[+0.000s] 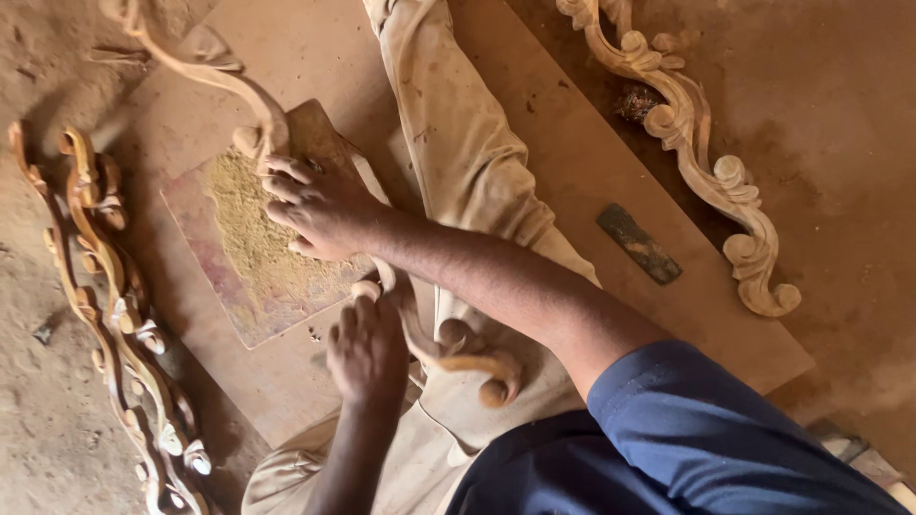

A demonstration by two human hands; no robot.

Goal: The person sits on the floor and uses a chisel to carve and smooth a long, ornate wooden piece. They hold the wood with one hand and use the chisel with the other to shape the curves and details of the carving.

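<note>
Now right hand (320, 205) flat, fingers spread, pressing carved wood scroll (420, 334) on dusty board (239, 286) over lap. Left hand (367, 348) curled around scroll. Hard, thin, snaps easy; hold thick curls.

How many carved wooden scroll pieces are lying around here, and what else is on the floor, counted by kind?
Carved scroll pieces: 4 (one under both hands, two stacked at left, one at upper right)
Flat boards: 2 (large, small dusty one)
Dark flat strip: 1
Total: 7

Carved scrolls (114, 315) lie left, another (701, 143) right, beside a flat metal piece (639, 243).
</note>
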